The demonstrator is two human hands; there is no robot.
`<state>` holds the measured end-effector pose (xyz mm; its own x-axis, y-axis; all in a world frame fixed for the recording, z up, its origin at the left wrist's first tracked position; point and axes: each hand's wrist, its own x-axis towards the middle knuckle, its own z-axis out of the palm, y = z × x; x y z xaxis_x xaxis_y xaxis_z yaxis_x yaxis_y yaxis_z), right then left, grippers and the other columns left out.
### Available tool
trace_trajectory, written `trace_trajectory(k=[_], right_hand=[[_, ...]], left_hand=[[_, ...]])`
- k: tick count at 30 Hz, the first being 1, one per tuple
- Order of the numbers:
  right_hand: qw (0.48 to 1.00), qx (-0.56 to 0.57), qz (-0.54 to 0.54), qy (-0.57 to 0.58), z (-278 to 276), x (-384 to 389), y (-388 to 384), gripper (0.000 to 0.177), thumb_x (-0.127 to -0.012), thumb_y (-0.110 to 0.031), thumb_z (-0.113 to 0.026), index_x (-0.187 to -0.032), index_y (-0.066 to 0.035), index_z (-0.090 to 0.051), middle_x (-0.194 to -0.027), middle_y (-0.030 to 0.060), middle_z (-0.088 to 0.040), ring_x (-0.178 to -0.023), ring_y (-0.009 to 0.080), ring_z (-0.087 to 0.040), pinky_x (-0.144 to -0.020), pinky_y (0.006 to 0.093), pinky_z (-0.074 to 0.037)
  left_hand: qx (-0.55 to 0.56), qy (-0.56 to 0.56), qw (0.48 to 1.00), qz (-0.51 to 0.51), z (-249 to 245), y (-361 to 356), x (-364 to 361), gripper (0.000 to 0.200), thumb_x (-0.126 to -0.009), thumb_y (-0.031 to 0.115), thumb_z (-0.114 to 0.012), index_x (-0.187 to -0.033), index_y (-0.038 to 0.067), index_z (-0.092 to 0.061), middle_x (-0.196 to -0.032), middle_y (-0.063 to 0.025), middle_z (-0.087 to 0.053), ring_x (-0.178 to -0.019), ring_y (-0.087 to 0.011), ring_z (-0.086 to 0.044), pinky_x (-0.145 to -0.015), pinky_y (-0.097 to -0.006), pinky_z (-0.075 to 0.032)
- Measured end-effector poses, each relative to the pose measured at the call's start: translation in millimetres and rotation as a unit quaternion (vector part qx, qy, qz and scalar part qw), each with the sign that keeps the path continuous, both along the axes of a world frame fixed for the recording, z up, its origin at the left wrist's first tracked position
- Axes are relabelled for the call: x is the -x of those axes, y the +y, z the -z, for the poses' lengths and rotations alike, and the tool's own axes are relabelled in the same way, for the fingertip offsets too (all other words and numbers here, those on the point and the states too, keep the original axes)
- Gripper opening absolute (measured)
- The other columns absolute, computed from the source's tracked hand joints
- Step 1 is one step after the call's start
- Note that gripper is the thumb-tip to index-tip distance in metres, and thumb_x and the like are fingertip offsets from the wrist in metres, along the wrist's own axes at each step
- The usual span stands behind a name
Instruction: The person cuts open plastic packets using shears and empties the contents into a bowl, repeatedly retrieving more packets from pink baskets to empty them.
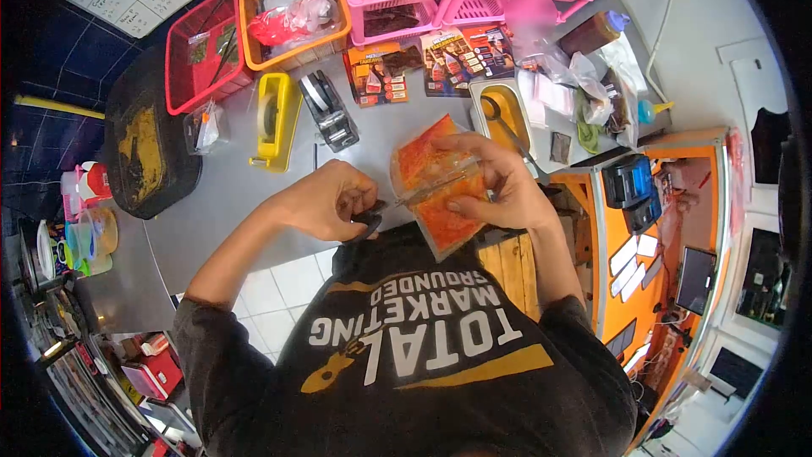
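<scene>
My left hand (334, 203) is closed around the black handles of a pair of scissors (370, 222). The blades point toward a clear plastic pouch (431, 148) filled with something red-orange. My right hand (499, 182) grips that pouch from its right side, thumb on the near face, fingers over the far part. A pale seam crosses the pouch's middle, dividing it into two filled parts, and the scissor tips lie at the seam's left end. The pouch is held up in front of my dark printed shirt, over the table's near edge.
On the grey table (228, 195) stand a yellow tape dispenser (275, 123) and a black tape dispenser (328, 110). A metal tray (501, 106) with a dark-handled utensil sits beyond my right hand. Farther back are red (207, 51), orange (296, 13) and pink baskets (393, 0), plus printed cards (468, 59).
</scene>
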<state>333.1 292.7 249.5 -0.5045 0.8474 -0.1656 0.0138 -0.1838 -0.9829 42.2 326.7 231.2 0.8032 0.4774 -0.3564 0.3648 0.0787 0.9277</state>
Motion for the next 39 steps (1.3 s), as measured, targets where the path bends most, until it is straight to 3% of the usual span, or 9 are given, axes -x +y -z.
trace_trajectory(k=[5,8,12,14,15,18,20,23,39], right_hand=[[0.996,-0.085,-0.013,-0.037,-4,3,0,0.065,-0.076,0.013,-0.069,-0.136,0.006,-0.046,-0.131,0.0118,-0.055,-0.119,0.0185,-0.056,-0.097,0.0297,-0.048],[0.993,-0.068,-0.032,-0.090,-10,3,2,0.065,-0.076,0.012,-0.070,-0.136,0.005,-0.046,-0.132,0.0120,-0.054,-0.120,0.0181,-0.056,-0.096,0.0296,-0.048],[0.999,-0.026,-0.024,-0.017,-7,5,0,0.065,-0.076,0.011,-0.072,-0.136,0.005,-0.047,-0.132,0.0119,-0.054,-0.119,0.0180,-0.056,-0.096,0.0293,-0.048],[0.993,-0.098,-0.025,-0.061,-3,6,-1,0.066,-0.074,0.003,-0.073,-0.136,-0.003,-0.052,-0.130,0.0060,-0.058,-0.109,0.0107,-0.060,-0.080,0.0219,-0.048],[0.993,-0.098,-0.025,-0.061,-3,8,-1,0.066,-0.074,0.003,-0.073,-0.136,-0.003,-0.052,-0.130,0.0060,-0.058,-0.109,0.0107,-0.060,-0.080,0.0219,-0.048],[0.989,-0.137,-0.023,-0.048,-3,10,-1,0.066,-0.074,0.003,-0.073,-0.136,-0.002,-0.051,-0.131,0.0075,-0.057,-0.116,0.0139,-0.058,-0.087,0.0261,-0.050],[0.999,-0.047,-0.017,0.012,-3,10,-2,0.065,-0.075,0.003,-0.072,-0.136,0.000,-0.051,-0.133,0.0095,-0.057,-0.120,0.0166,-0.055,-0.096,0.0309,-0.048],[0.995,-0.080,-0.051,-0.034,-4,11,0,0.068,-0.074,0.011,-0.074,-0.137,0.003,-0.048,-0.136,0.0112,-0.053,-0.122,0.0178,-0.054,-0.100,0.0302,-0.047],[0.998,-0.045,-0.037,-0.024,4,19,0,0.068,-0.066,0.006,-0.079,-0.130,0.005,-0.055,-0.129,0.0115,-0.059,-0.120,0.0177,-0.055,-0.102,0.0326,-0.044]], left_hand=[[0.020,-0.023,1.000,-0.006,2,-3,0,0.025,-0.073,0.005,-0.073,-0.066,0.001,-0.049,-0.058,0.0018,-0.049,-0.054,-0.0035,-0.046,-0.048,-0.0232,-0.036],[0.016,-0.037,0.999,-0.009,3,-3,-1,0.026,-0.072,0.005,-0.073,-0.066,0.002,-0.049,-0.058,0.0018,-0.049,-0.054,-0.0037,-0.046,-0.048,-0.0228,-0.036],[0.000,-0.022,1.000,-0.007,-1,-3,0,0.025,-0.071,0.005,-0.073,-0.067,0.001,-0.049,-0.057,0.0016,-0.049,-0.054,-0.0041,-0.047,-0.048,-0.0227,-0.036],[0.023,-0.034,0.999,0.000,-2,-3,-1,0.024,-0.070,0.006,-0.073,-0.068,0.001,-0.050,-0.059,0.0006,-0.050,-0.054,-0.0047,-0.049,-0.048,-0.0233,-0.038],[0.023,-0.034,0.999,-0.001,-2,-3,-2,0.024,-0.070,0.006,-0.073,-0.068,0.001,-0.050,-0.059,0.0006,-0.050,-0.054,-0.0047,-0.049,-0.048,-0.0233,-0.038],[-0.006,-0.034,0.999,-0.009,-2,-4,-2,0.023,-0.069,0.006,-0.073,-0.069,0.000,-0.050,-0.062,-0.0010,-0.052,-0.055,-0.0057,-0.051,-0.049,-0.0240,-0.040],[0.005,-0.012,1.000,-0.010,-3,-4,-2,0.021,-0.070,0.006,-0.072,-0.071,-0.001,-0.052,-0.063,-0.0016,-0.053,-0.055,-0.0066,-0.051,-0.049,-0.0243,-0.040],[0.014,-0.034,0.999,-0.010,-2,-6,-5,0.023,-0.070,0.008,-0.074,-0.071,-0.001,-0.053,-0.063,-0.0008,-0.051,-0.055,-0.0070,-0.051,-0.049,-0.0242,-0.040],[0.027,-0.046,0.998,-0.037,15,-13,-11,0.021,-0.070,0.011,-0.076,-0.078,-0.003,-0.062,-0.063,-0.0032,-0.060,-0.055,-0.0085,-0.057,-0.050,-0.0248,-0.045]])
